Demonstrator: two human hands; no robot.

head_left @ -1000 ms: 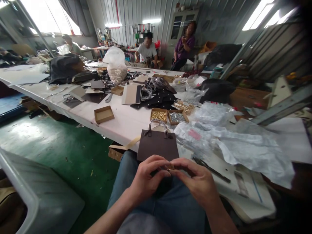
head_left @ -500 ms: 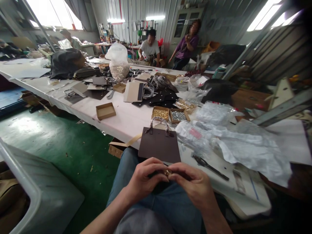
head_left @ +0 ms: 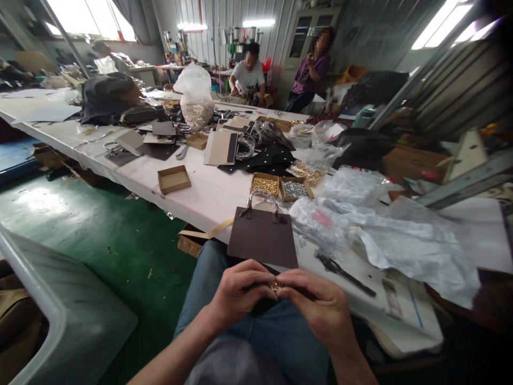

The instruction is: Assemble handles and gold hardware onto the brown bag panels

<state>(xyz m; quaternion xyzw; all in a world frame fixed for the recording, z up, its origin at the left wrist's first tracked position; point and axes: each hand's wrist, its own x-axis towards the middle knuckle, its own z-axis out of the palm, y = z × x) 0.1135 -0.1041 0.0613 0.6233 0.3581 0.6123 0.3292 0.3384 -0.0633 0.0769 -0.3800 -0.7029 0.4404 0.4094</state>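
Small gold metal fitting (head_left: 276, 286) sits pinched between both hands over the person's lap, just below the near table edge. Too small to make out its exact shape.

Left hand (head_left: 237, 295): fingers curled in tight, thumb and forefinger closed on the left side of the fitting. Right hand (head_left: 320, 310): same pose mirrored, fingertips closed on the right side. A dark piece shows between the hands under the fitting; can't tell what it is.

Just beyond the hands: dark brown bag panel (head_left: 262, 238) lying flat at the table edge, handle (head_left: 262, 199) at its far side, wrapped in clear film. A tan strap (head_left: 210, 231) runs off its left side past the table edge.

Right of the panel, near the right hand: dark hand tool (head_left: 344, 274) lying flat on the white table (head_left: 208, 195). Past that, a heap of crumpled clear plastic bags (head_left: 385, 235).

Behind the handle: two small open cardboard boxes side by side, one with gold hardware (head_left: 264, 185), one with silver hardware (head_left: 294, 189). Empty-looking shallow box (head_left: 173, 179) further left, well apart.

Mid-table: stacked dark and tan cut panels (head_left: 222, 148), black pieces, a tied clear sack of metal parts (head_left: 195, 104).

Far end: two people (head_left: 249, 75) at a bench, one seated, one beside in purple. Green floor (head_left: 100, 235) on the left.
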